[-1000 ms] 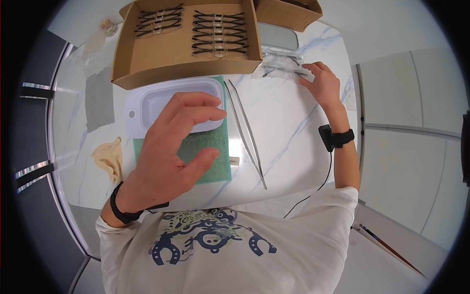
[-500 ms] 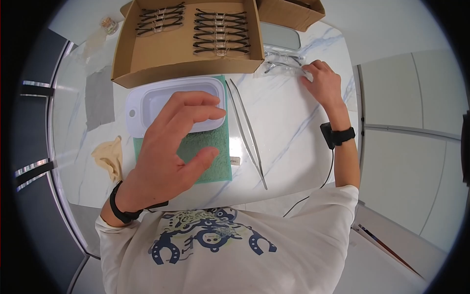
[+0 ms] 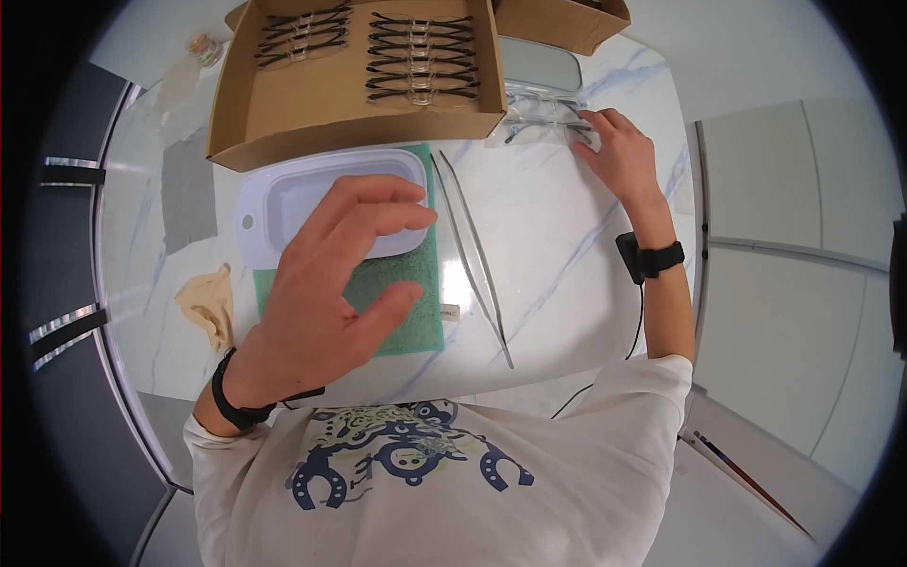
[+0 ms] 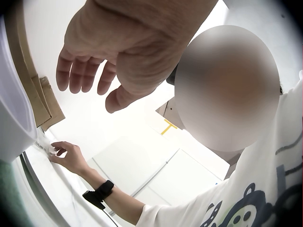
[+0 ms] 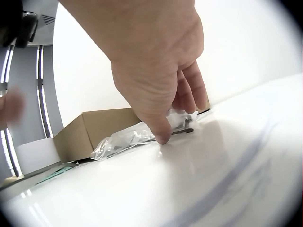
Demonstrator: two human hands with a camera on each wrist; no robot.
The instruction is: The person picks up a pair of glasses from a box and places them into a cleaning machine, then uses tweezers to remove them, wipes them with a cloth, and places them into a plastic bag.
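In the head view, my right hand (image 3: 619,159) has thumb and fingers round the right end of black-and-clear glasses in clear plastic (image 3: 548,130), on the marble table right of the large cardboard box. Seen from the right wrist, my thumb and fingers (image 5: 158,71) are at the crinkled plastic bag (image 5: 128,138), with a dark temple tip sticking out low beside the thumb. My left hand (image 3: 326,283) is raised over the lilac tray and green mat, fingers spread and loosely bent, holding nothing; the left wrist view shows that hand (image 4: 130,52) from the palm side.
The cardboard box (image 3: 312,135) holds two columns of glasses. Below it are the lilac tray (image 3: 248,194), green mat (image 3: 430,321), long metal tweezers (image 3: 477,248) and a small label (image 3: 451,312). A grey cloth (image 3: 189,194) and beige cloth (image 3: 210,307) lie left; a grey case (image 3: 543,66) lies behind the bag.
The bagged glasses and the right hand's fingers have shifted slightly towards the back, and the glasses lie more level. The left hand has stayed in place.
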